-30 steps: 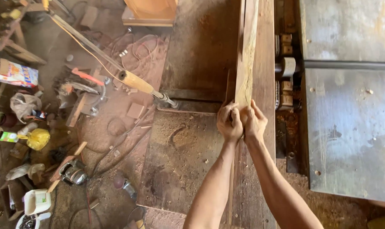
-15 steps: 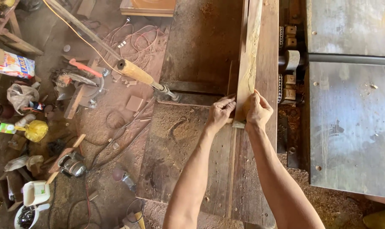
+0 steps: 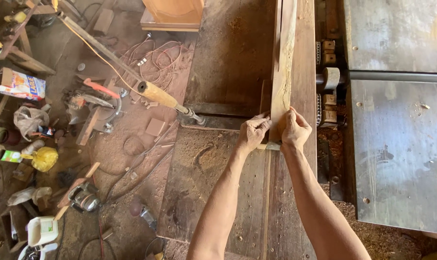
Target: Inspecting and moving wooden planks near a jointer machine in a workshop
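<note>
Both hands, left hand [image 3: 253, 132] and right hand [image 3: 295, 130], clamp the near end of the wooden plank [image 3: 283, 62] between them.

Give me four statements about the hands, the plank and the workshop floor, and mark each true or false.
1. Both hands grip the near end of the long wooden plank. True: left hand, right hand.
2. The plank lies on the grey metal machine table. False: it rests on the wooden bench to the left of it.
3. A wooden-handled tool lies left of the hands. True.
4. The yellow bag sits on the bench. False: it is on the floor, far left.
</note>
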